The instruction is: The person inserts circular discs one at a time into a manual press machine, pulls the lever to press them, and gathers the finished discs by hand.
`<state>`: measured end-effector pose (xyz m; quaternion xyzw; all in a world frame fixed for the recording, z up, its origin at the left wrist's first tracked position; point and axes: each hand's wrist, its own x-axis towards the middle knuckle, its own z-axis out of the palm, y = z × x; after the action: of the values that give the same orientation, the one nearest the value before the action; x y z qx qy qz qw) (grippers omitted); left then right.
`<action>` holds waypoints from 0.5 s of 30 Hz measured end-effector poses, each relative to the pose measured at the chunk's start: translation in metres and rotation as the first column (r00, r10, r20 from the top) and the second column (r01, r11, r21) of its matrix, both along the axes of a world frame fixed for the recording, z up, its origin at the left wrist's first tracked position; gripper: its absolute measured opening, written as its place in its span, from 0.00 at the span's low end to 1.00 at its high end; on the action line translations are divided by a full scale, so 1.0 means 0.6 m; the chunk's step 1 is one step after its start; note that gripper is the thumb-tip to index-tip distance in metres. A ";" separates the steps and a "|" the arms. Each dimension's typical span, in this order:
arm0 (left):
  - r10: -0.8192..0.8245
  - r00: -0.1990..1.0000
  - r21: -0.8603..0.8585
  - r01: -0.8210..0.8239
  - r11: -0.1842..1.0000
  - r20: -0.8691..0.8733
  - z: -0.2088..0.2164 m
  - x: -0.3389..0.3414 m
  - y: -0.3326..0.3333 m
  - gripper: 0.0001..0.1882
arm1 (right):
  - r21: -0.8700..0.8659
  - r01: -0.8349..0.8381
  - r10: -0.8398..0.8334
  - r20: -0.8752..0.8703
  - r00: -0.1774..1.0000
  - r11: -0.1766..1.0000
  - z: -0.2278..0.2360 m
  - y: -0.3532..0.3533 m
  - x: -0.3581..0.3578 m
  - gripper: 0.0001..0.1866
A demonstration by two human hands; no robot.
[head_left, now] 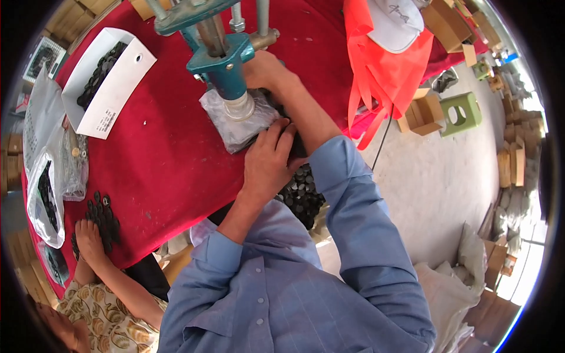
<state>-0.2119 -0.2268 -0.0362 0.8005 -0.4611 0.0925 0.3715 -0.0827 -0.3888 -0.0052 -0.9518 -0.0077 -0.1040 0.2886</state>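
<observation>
A teal metal hand press [229,67] stands on the red-covered table, its clear round lower end [240,107] over a block wrapped in clear plastic [226,126]. My left hand [266,160] rests at the near right edge of this block, fingers bent over it and thumb spread apart; I see nothing held in it. Behind the press column is my right hand [262,69], its fingers hidden by the teal body, so what it touches cannot be made out. Below my left hand lies a heap of small dark round discs [301,197], partly covered by my arm.
A white box [109,103] of black pieces and plastic bags [44,200] line the table's left side. At lower left, another person's hand [89,240] touches a pile of black pieces [103,217]. An orange-red bag [388,70] with a white cap [395,23] hangs at the right; a green stool [462,115] stands beyond.
</observation>
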 end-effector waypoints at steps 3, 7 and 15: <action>-0.042 0.999 -0.050 0.042 0.998 -0.002 -0.002 -0.012 -0.025 0.41 | 0.158 -0.179 0.156 0.148 0.977 0.971 -0.031 -0.095 -0.004 0.16; -0.006 0.999 -0.015 0.005 1.000 -0.047 -0.006 -0.007 -0.009 0.45 | 0.314 -0.123 0.147 -0.054 0.988 0.942 -0.011 -0.105 -0.028 0.15; -0.004 1.000 -0.035 0.005 0.999 0.029 -0.008 -0.010 -0.017 0.49 | 0.275 -0.204 0.166 0.152 0.974 0.940 -0.022 -0.098 -0.166 0.11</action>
<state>-0.2176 -0.2369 -0.0408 0.7913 -0.4666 0.1112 0.3791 -0.1823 -0.4474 -0.0182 -0.8858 -0.1003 -0.1366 0.4320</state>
